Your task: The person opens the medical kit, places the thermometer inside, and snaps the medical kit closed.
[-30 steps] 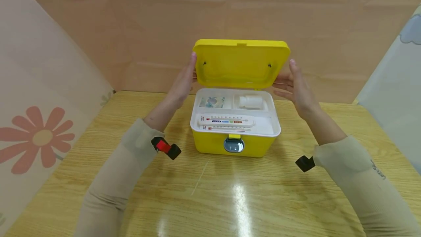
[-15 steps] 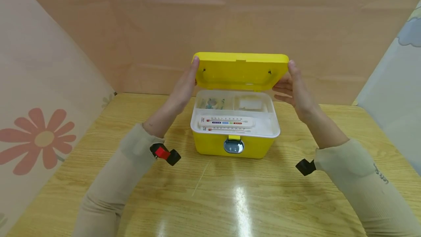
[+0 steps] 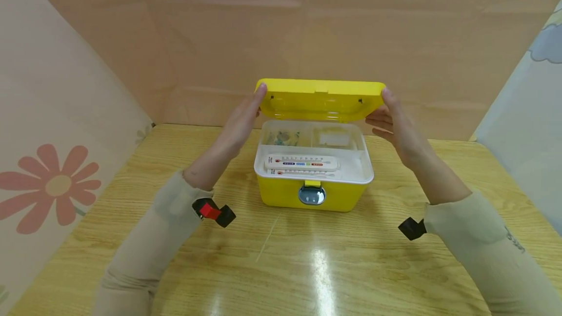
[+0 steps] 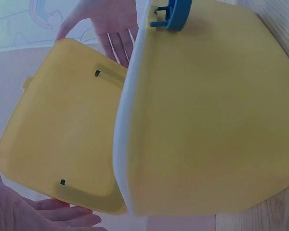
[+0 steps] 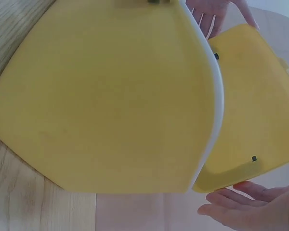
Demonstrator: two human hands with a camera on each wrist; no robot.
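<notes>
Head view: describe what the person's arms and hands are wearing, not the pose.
Both hands are bare: the left hand and right hand wear no gloves or rings that show. Each forearm is covered to the wrist by a snug beige sleeve; the right sleeve bears small dark lettering. A black-and-red clip hangs at the left wrist, a black clip at the right.

Left hand (image 3: 239, 123), right hand (image 3: 397, 126) flat-fingered, raised
</notes>
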